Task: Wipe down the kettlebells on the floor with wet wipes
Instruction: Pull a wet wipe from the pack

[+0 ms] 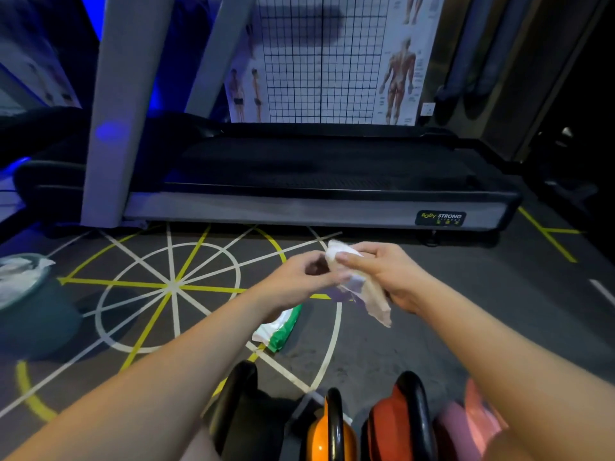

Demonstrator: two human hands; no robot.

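Both my hands are raised over the floor, working one white wet wipe. My right hand grips its crumpled top, and a loose flap hangs below the palm. My left hand pinches the wipe's left edge with curled fingers. A green and white pack of wipes lies on the floor under my left wrist. At the bottom edge stand several kettlebells: a black one, an orange one, a red one and a pink one, partly hidden by my right forearm.
A treadmill runs across the floor just beyond my hands. At the left a dark green bin holds used white wipes. The grey floor carries white and yellow lines. Wall posters hang behind the treadmill.
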